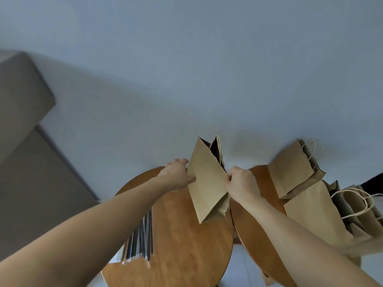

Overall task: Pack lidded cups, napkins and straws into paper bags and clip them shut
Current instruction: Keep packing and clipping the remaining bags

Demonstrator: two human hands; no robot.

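A brown paper bag [207, 183] is held up above two round wooden tables, its mouth partly open at the top. My left hand [178, 176] grips the bag's left edge, thumb on the front. My right hand [240, 183] pinches the bag's right edge with curled fingers. A bundle of wrapped straws [141, 239] lies on the left table [182, 245], partly under my left forearm. No cups or napkins are in view.
A pile of flat brown paper bags [302, 183] with twine handles lies on the right table [257, 224]. A pale wall fills the upper view. A grey-brown box or cabinet [22, 129] stands at the left.
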